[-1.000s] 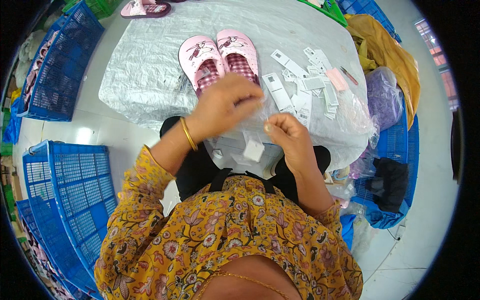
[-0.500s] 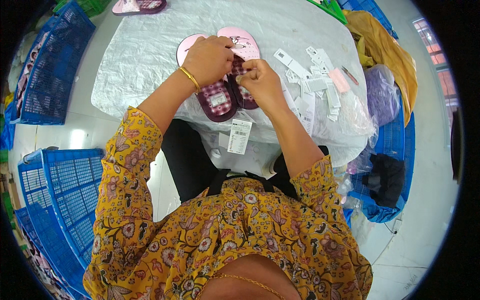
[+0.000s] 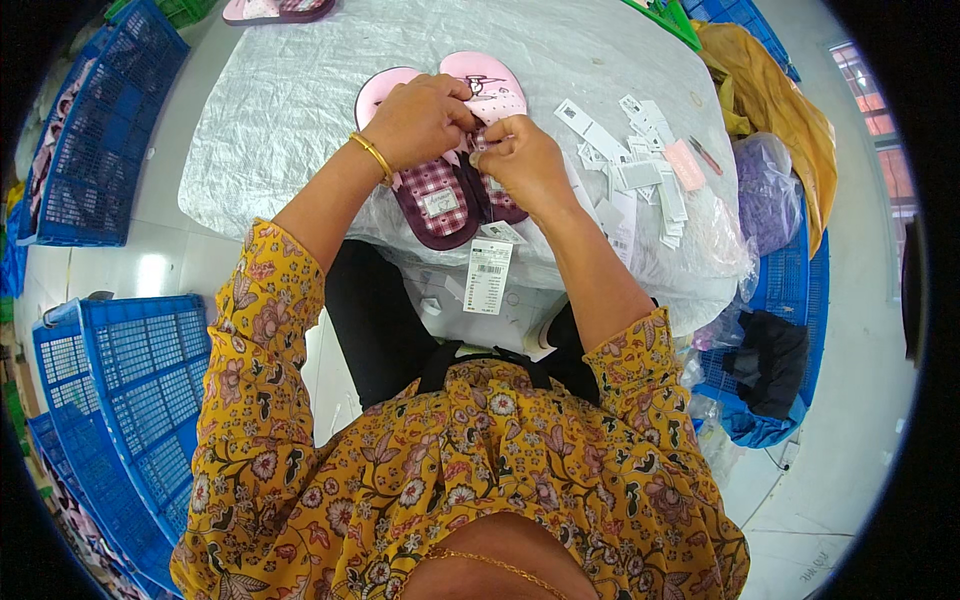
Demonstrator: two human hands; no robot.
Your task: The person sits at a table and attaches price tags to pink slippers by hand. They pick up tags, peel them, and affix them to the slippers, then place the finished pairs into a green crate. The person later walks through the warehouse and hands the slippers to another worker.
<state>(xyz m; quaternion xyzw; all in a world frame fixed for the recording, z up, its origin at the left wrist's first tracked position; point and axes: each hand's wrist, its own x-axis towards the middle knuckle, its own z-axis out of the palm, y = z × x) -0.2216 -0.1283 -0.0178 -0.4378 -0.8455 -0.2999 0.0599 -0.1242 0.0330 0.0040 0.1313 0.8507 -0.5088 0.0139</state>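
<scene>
A pair of pink slippers with dark plaid insoles lies side by side on the table, toes pointing away from me. My left hand (image 3: 417, 122) rests across the left slipper (image 3: 436, 205), its fingers curled at the inner edge of the upper of the right slipper (image 3: 492, 85). Over the right slipper's insole, my right hand (image 3: 527, 167) is closed in a pinch; what sits between thumb and finger is too small to make out. A white printed hang tag (image 3: 487, 275) dangles past the table's near edge, below the slipper heels.
Loose white tags (image 3: 640, 165), a pink card stack (image 3: 684, 165) and small snips (image 3: 706, 155) lie on the sheet-covered table (image 3: 290, 120) to the right. Another slipper (image 3: 280, 10) sits at the far left. Blue crates (image 3: 150, 370) stand left; a bagged purple bundle (image 3: 768, 195) is at right.
Both hands stay at the slippers with nearly the same grip. The view has shifted slightly, and the hanging tag appears a little further right.
</scene>
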